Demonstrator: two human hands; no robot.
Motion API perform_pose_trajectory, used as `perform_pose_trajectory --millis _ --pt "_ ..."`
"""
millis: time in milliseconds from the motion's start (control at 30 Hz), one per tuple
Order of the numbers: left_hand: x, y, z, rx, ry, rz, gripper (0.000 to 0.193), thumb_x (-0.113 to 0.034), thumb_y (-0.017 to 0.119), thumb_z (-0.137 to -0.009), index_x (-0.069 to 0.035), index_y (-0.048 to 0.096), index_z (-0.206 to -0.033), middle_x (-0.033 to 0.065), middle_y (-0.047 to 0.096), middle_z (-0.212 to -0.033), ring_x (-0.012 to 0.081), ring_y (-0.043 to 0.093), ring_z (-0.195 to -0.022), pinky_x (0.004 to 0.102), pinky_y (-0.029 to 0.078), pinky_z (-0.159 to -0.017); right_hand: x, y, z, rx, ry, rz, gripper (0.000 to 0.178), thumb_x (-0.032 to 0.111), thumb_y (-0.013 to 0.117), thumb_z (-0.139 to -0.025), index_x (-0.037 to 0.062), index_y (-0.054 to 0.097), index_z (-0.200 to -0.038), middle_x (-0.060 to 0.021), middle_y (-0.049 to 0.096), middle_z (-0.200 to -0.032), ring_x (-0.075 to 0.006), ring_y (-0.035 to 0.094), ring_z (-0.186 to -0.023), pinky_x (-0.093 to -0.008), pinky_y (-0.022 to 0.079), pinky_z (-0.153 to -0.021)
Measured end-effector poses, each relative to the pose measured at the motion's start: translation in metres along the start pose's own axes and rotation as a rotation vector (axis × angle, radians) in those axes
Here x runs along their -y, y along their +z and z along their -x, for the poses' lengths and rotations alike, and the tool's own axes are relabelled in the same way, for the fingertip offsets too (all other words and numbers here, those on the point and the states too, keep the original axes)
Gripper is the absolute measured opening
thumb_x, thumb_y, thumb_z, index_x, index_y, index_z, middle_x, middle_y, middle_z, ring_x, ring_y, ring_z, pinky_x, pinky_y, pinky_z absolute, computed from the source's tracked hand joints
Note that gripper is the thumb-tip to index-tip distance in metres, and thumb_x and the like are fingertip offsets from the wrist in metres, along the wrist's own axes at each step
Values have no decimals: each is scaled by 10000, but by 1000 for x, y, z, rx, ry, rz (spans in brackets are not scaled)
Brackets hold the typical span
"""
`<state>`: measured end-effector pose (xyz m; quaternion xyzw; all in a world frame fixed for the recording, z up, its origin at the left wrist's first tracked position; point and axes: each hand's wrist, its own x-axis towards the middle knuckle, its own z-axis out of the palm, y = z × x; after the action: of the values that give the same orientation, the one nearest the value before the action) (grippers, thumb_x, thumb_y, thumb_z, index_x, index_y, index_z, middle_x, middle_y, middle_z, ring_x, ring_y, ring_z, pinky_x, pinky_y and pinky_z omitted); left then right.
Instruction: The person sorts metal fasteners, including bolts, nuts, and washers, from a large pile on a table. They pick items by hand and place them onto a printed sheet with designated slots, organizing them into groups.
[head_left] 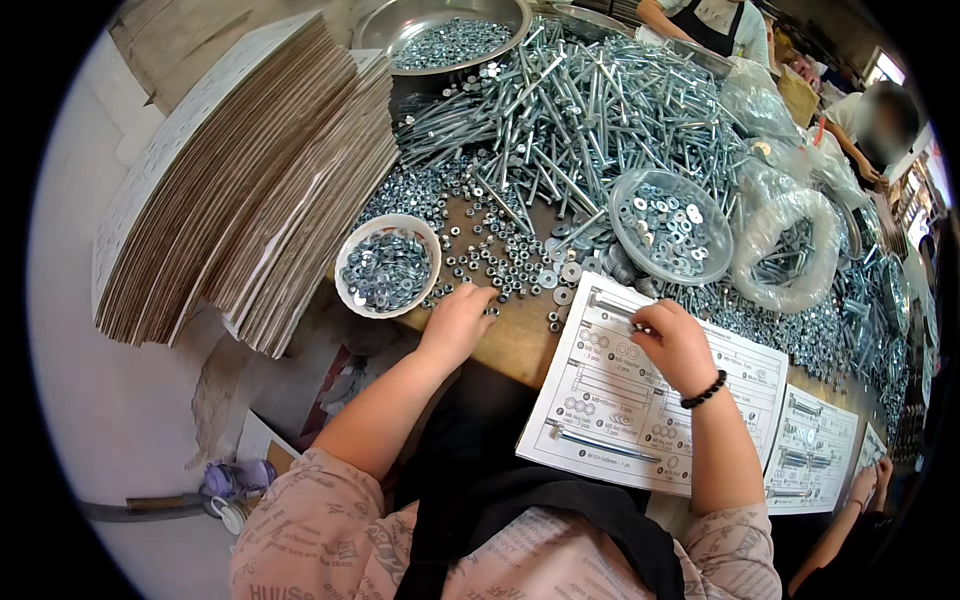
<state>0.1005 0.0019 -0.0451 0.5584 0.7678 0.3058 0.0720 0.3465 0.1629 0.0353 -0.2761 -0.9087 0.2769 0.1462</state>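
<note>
Picking nuts (487,262) seems in hand: left hand (458,325) curled mid-frame, right hand (678,345) pinched over the card (612,398), holdings unclear; placing would need precision.

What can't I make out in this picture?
All in the head view:
Right hand: any contents, hidden by the hand itself.
Left hand: whether it grips a nut, too small to tell.
Steel bowl: far rim, cut off by the top edge.

Silver bolts (610,120), black-printed white sheet (630,392), brown cardboard (235,190), pink lettered shirt (310,530)
</note>
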Motion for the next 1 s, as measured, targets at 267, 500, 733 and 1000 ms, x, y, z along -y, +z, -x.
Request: perform_pose_trajectory --millis 267,500,733,1000 --pt "-1 24 -17 -137 123 -189 177 -172 659 -712 -96 589 -855 87 537 -807 301 548 -766 400 435 -665 -44 -31 69 -70 229 53 146 58 656 -705 63 632 -849 -85 569 -795 -234 568 -692 -323 459 -624" --pt "4 2 -17 53 304 -130 161 -125 668 -710 -88 632 -862 66 563 -797 265 563 -743 359 453 -651 -64 -21 100 -83 221 151 132 69 635 -714 88 648 -844 -73 575 -812 -267 567 -754 -347 467 -664" --pt "9 5 -20 60 359 -172 197 -125 669 -701 -87 615 -886 68 549 -821 263 534 -798 359 443 -697 -56 -21 94 -87 184 124 196 87 643 -720 93 634 -916 -73 573 -835 -257 570 -760 -347 469 -666" --pt "-73 32 -38 128 445 124 183 -170 671 -700 -104 644 -869 50 573 -837 225 552 -810 330 432 -733 -47 -24 97 -182 193 23 204 88 652 -725 79 626 -928 -73 582 -825 -244 577 -721 -331 470 -625"
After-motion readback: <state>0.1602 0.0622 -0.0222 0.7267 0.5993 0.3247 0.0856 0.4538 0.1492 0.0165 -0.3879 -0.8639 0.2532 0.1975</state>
